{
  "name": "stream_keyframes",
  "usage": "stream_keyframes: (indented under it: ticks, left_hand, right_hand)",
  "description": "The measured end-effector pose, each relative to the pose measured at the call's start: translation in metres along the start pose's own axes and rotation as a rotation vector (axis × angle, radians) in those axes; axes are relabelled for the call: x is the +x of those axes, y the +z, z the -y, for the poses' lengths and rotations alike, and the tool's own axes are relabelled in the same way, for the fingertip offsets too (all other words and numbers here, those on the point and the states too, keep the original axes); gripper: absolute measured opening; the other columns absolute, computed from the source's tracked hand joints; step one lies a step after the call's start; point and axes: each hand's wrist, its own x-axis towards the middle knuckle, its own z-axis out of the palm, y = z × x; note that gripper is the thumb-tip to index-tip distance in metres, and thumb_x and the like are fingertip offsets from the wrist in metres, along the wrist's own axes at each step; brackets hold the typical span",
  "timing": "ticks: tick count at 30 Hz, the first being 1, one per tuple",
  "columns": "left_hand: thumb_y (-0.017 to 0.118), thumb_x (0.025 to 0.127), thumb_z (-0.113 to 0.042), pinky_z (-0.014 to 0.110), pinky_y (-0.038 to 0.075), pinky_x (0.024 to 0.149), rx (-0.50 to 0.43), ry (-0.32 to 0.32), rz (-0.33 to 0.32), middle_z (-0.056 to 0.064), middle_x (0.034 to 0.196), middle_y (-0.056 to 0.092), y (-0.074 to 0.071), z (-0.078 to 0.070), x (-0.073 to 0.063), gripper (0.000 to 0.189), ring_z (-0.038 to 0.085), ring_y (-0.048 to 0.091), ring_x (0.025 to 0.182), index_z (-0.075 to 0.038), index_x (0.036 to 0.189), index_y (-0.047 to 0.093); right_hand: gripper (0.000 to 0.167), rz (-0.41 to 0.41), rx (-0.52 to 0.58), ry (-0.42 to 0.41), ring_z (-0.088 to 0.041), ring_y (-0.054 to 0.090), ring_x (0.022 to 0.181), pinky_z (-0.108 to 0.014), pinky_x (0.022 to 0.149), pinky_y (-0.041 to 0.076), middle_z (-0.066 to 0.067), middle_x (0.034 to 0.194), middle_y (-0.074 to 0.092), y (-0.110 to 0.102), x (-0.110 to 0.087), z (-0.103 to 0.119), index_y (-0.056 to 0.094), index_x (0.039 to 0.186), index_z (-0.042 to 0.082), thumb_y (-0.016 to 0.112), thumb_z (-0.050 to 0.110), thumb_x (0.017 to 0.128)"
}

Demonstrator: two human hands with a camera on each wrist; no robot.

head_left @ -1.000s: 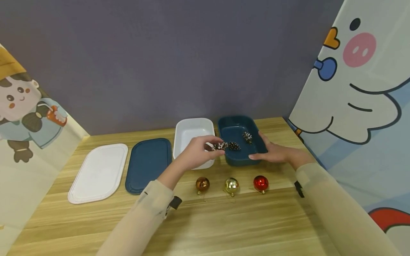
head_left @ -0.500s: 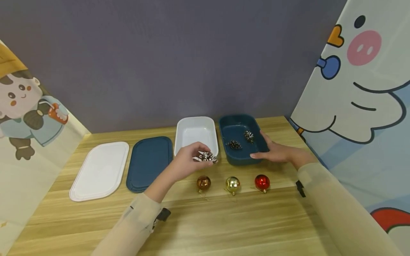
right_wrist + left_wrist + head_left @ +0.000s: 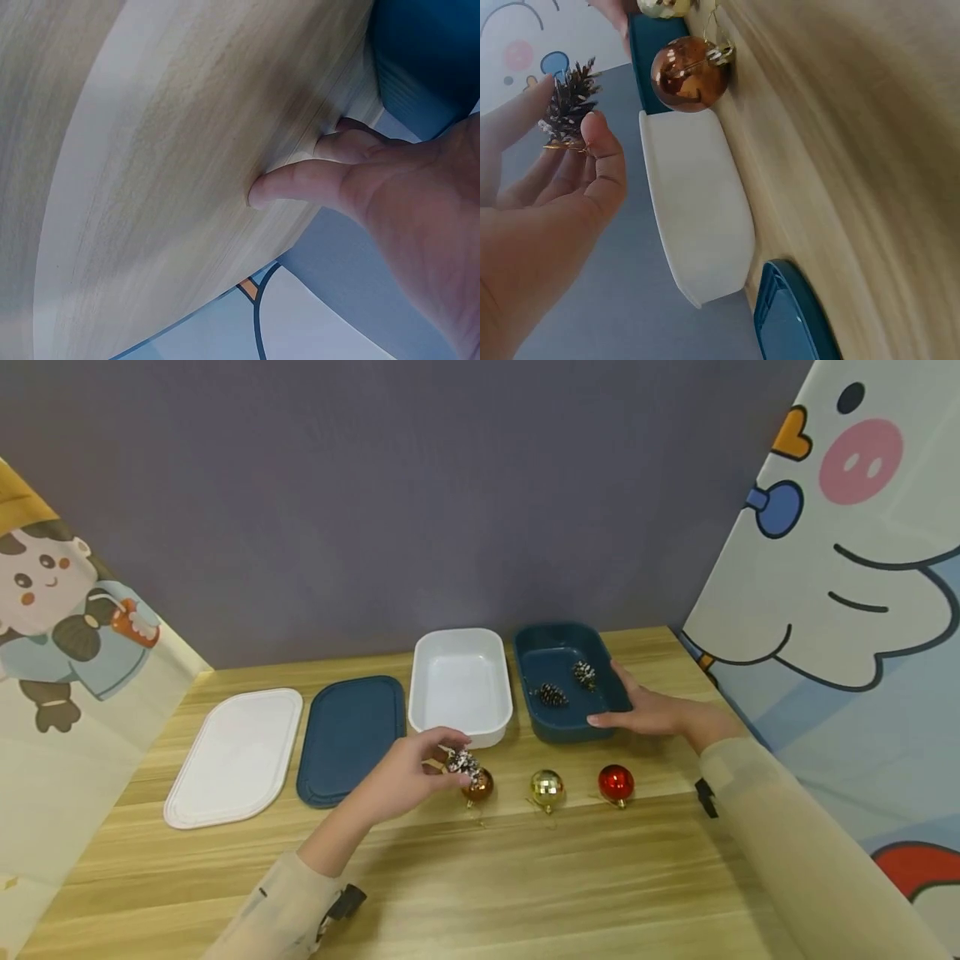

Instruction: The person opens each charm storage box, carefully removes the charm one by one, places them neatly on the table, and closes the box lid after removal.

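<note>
My left hand pinches a white-tipped pine cone between thumb and fingers, above the table in front of the white box. The left wrist view shows this pine cone with a thin gold loop at its base. In the head view it partly covers a copper bauble. My right hand rests at the near right corner of the dark blue box, thumb against the corner, other fingers stretched along its right side. Two pine cones, one darker and one frosted, lie inside that box.
The white box stands left of the blue one. Farther left lie a dark blue lid and a white lid. A gold bauble and a red bauble sit before the boxes. A grey wall rises behind.
My left hand has carried its pine cone from over the blue box leftward and nearer to me, past the white box's front edge. My right hand stays by the blue box.
</note>
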Motion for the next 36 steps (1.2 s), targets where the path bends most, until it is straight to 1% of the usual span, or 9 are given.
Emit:
stream_keyframes:
  ticks: [3,7,14,17,19,22,24,30,36]
  left_hand:
    - [0.083,0.095,-0.026,0.033,0.062,0.090,-0.012,-0.019,0.017,0.005,0.130,0.072,0.001,0.001,-0.007,0.039,0.019,0.069,0.112,-0.016,0.130,0.070]
    - [0.083,0.095,-0.027,0.028,0.062,0.087,0.010,-0.017,0.042,0.002,0.126,0.074,0.002,0.002,-0.016,0.037,0.019,0.069,0.112,-0.014,0.128,0.073]
    - [0.081,0.096,-0.024,0.026,0.062,0.084,-0.044,-0.023,0.085,0.009,0.129,0.074,0.011,0.000,-0.027,0.038,0.020,0.074,0.107,-0.007,0.129,0.073]
    - [0.081,0.096,-0.022,0.025,0.061,0.080,-0.071,-0.056,0.093,0.011,0.130,0.073,0.018,0.000,-0.032,0.040,0.019,0.074,0.104,-0.006,0.131,0.071]
    - [0.082,0.095,-0.020,0.024,0.060,0.078,-0.103,-0.099,0.089,0.012,0.131,0.071,0.024,0.001,-0.036,0.042,0.017,0.073,0.102,-0.005,0.132,0.069]
    - [0.084,0.093,-0.018,0.024,0.060,0.072,-0.137,-0.156,0.084,0.014,0.128,0.071,0.031,0.002,-0.041,0.044,0.017,0.075,0.095,-0.002,0.129,0.066]
    - [0.085,0.091,-0.017,0.025,0.060,0.070,-0.155,-0.187,0.088,0.014,0.126,0.071,0.035,0.002,-0.045,0.043,0.018,0.076,0.095,-0.001,0.126,0.066]
    - [0.086,0.090,-0.020,0.026,0.061,0.076,-0.119,-0.203,0.110,0.013,0.124,0.072,0.045,0.003,-0.054,0.039,0.022,0.076,0.100,-0.004,0.123,0.071]
    - [0.085,0.091,-0.021,0.023,0.056,0.069,-0.072,-0.193,0.131,0.006,0.108,0.073,0.054,0.005,-0.060,0.035,0.014,0.069,0.086,-0.005,0.119,0.073]
  right_hand:
    - [0.130,-0.003,0.000,-0.003,-0.062,0.001,0.159,-0.080,0.124,0.015,-0.033,0.175,-0.014,0.000,0.001,-0.002,-0.031,0.166,0.020,0.065,0.072,0.094]
    - [0.130,-0.002,-0.005,0.002,-0.062,0.001,0.159,-0.080,0.124,0.015,-0.032,0.175,-0.014,0.000,0.002,-0.003,-0.031,0.165,0.021,0.064,0.072,0.094]
    - [0.130,-0.002,-0.009,0.007,-0.062,0.003,0.159,-0.079,0.124,0.016,-0.032,0.175,-0.012,0.000,0.002,-0.002,-0.031,0.166,0.020,0.064,0.073,0.094]
    - [0.130,-0.003,-0.013,0.008,-0.062,0.003,0.159,-0.080,0.124,0.017,-0.033,0.175,-0.012,-0.001,0.003,-0.001,-0.031,0.166,0.020,0.064,0.073,0.094]
    - [0.130,-0.003,-0.014,0.010,-0.062,0.004,0.159,-0.080,0.124,0.017,-0.033,0.175,-0.011,-0.001,0.004,-0.001,-0.030,0.166,0.020,0.064,0.074,0.093]
    - [0.131,-0.004,-0.014,0.009,-0.063,0.003,0.159,-0.080,0.124,0.016,-0.034,0.175,-0.012,-0.001,0.004,0.000,-0.030,0.166,0.020,0.064,0.074,0.093]
    - [0.130,-0.004,-0.012,0.008,-0.063,0.003,0.159,-0.080,0.124,0.016,-0.034,0.175,-0.012,-0.001,0.004,0.000,-0.030,0.166,0.021,0.064,0.074,0.093]
    - [0.129,0.000,-0.006,0.006,-0.063,0.001,0.159,-0.081,0.123,0.015,-0.032,0.175,-0.015,-0.002,0.002,0.000,-0.031,0.166,0.021,0.064,0.073,0.094]
    - [0.129,0.002,-0.009,0.005,-0.063,0.001,0.159,-0.080,0.124,0.015,-0.033,0.175,-0.014,-0.001,0.002,0.000,-0.032,0.165,0.021,0.063,0.073,0.095]
